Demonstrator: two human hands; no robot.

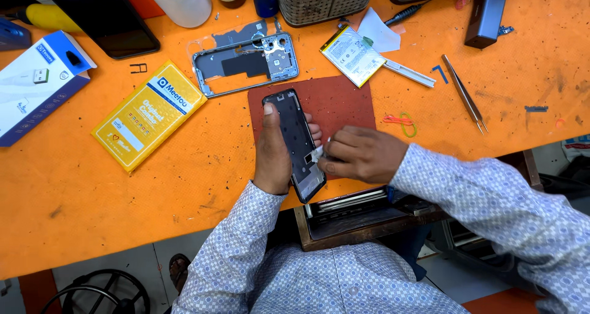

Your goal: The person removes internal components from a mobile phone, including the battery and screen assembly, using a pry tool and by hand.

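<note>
My left hand grips a dark, stripped phone frame from its left side, thumb along the edge, holding it over a dark red mat. My right hand pinches a small white scrap against the frame's right edge, fingers closed on it. A second grey phone chassis lies face up beyond the mat. A flat battery with a white and yellow label rests to the mat's upper right.
Orange table holds a yellow flat packet, a white-and-blue box, a black phone, tweezers, rubber bands, a dark block, woven baskets. An open drawer sits below my hands.
</note>
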